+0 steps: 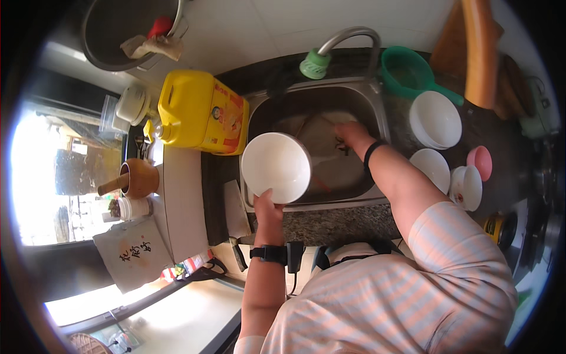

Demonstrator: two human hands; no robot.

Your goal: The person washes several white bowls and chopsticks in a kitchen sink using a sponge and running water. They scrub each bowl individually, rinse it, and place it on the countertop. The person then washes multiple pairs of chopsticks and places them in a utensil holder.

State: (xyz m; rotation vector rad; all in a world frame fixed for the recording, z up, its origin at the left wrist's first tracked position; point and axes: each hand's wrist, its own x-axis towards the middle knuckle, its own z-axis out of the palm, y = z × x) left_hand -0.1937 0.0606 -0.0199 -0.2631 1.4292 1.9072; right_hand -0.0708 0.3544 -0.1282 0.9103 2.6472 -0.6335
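My left hand [269, 208] grips the near rim of a white bowl [276, 168], thumb on the inside, over the left part of the metal sink [362, 194]. Down in the sink, which holds cloudy water, my right hand [351, 134] has its fingers around or against something small and dark [342, 146]; what it is cannot be made out. A reddish strip [322, 183] shows in the water. The curved faucet [353, 31] with a green nozzle [315, 64] hangs over the sink's far edge, and no water is seen running from it.
Left of the sink stand a yellow plastic jug [203, 113] and a cleaver [236, 210] near the counter edge. A green dipper [407, 73], white bowls [435, 119] and a pink cup [479, 163] are to the right. A wooden mortar [143, 178] sits by the window.
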